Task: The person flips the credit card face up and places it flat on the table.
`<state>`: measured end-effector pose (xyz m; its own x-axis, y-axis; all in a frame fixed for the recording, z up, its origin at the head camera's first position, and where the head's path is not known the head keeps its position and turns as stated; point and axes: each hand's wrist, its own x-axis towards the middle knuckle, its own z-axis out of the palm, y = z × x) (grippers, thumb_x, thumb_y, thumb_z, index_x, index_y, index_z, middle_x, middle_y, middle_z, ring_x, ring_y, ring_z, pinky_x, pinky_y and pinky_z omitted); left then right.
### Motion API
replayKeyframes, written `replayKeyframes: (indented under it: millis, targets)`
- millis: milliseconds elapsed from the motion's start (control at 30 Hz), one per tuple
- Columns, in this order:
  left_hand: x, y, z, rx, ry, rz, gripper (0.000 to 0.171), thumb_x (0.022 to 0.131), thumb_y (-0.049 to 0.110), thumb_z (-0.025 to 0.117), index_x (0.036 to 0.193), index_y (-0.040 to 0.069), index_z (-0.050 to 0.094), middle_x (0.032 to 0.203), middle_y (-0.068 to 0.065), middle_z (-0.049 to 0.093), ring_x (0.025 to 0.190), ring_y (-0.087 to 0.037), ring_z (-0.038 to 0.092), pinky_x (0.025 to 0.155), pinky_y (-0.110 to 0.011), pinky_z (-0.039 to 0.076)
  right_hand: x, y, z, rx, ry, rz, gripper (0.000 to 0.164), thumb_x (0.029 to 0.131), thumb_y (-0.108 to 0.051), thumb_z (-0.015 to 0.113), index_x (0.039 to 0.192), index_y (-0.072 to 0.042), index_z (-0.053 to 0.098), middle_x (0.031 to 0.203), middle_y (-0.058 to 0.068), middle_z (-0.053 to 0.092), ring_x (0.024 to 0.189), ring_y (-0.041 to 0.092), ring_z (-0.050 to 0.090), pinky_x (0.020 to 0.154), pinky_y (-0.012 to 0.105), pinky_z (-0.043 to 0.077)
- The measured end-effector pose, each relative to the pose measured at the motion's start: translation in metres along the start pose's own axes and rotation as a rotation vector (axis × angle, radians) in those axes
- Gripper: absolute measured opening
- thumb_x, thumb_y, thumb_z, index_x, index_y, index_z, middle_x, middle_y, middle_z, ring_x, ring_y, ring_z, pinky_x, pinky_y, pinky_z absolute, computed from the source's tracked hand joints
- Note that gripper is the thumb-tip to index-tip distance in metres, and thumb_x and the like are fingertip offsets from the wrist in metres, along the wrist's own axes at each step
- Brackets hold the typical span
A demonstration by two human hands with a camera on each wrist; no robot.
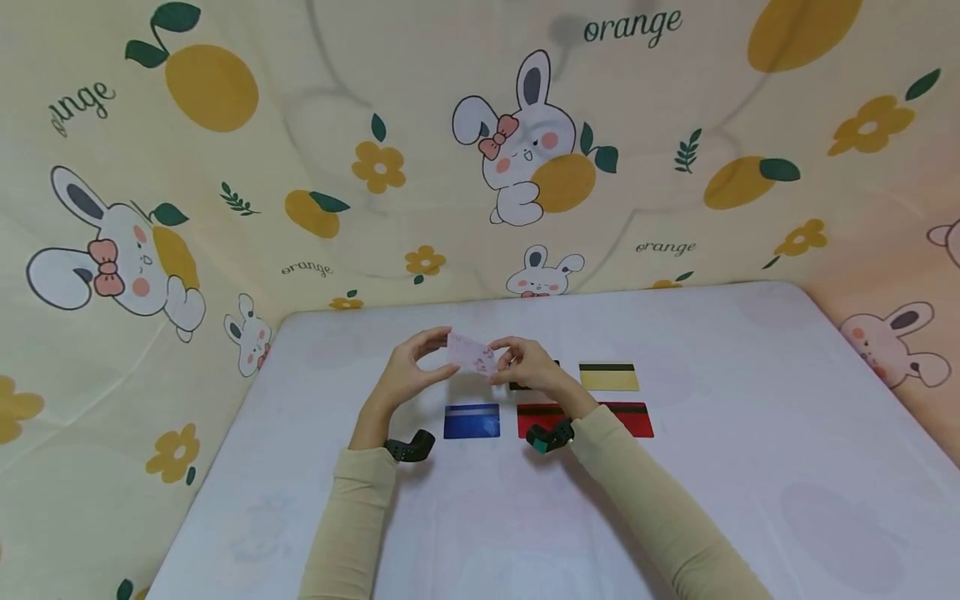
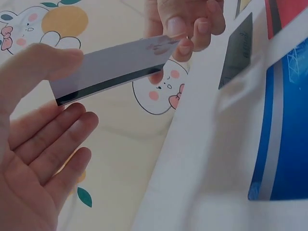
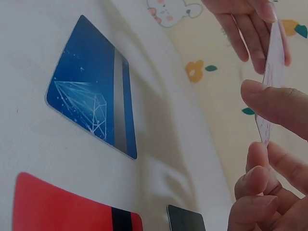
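A pale pink card (image 1: 471,353) with a small printed figure is held up above the table between both hands. My left hand (image 1: 411,371) pinches its left end between thumb and fingers. At the other end, my right hand (image 1: 527,365) pinches the card near its printed corner. In the left wrist view a dark stripe runs along the lower edge of the card (image 2: 110,70). The right wrist view shows the card (image 3: 274,62) nearly edge-on. Below the hands lies a blue card (image 1: 472,421) with a grey stripe.
On the white table (image 1: 337,358), a red card (image 1: 531,423) lies partly under my right wrist, with another red card (image 1: 637,419) beside it. Behind them are a yellow card (image 1: 609,377) and a dark card (image 3: 185,219), mostly hidden by my right hand in the head view.
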<state>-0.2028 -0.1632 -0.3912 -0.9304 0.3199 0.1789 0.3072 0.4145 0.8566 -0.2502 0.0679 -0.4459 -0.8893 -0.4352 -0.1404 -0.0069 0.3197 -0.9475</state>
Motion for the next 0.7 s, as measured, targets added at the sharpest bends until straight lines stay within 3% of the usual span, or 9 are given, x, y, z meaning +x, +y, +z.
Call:
replayKeyframes:
  millis: [233,467,700]
  targets:
    - [0.000,-0.008,-0.001,0.000,-0.006,-0.010,0.060,0.081,0.003,0.073,0.134,-0.011,0.048,0.129,-0.028,0.058,0.120,-0.040,0.057,0.110,-0.050,0.040,0.000,0.000,-0.001,-0.011,-0.003,-0.013,0.060,0.076,-0.006,0.078,0.131,-0.001,0.053,0.077,-0.001,0.056,0.074,0.013,0.048,0.059,0.020,0.039]
    - [0.008,-0.043,0.004,0.002,0.000,-0.019,0.062,0.081,0.006,0.075,0.135,-0.007,0.049,0.128,-0.026,0.060,0.121,-0.039,0.057,0.111,-0.049,0.040,-0.001,0.001,-0.001,-0.002,0.034,-0.022,0.059,0.073,-0.002,0.079,0.127,0.001,0.055,0.072,-0.005,0.056,0.071,0.011,0.047,0.060,0.020,0.039]
    - [0.006,-0.054,0.001,-0.023,0.008,-0.039,0.062,0.078,0.009,0.079,0.133,-0.003,0.053,0.117,-0.023,0.063,0.112,-0.036,0.060,0.107,-0.049,0.043,-0.001,-0.001,0.002,-0.003,0.030,-0.008,0.061,0.073,-0.003,0.080,0.129,-0.001,0.055,0.071,-0.006,0.055,0.069,0.011,0.046,0.059,0.019,0.037]
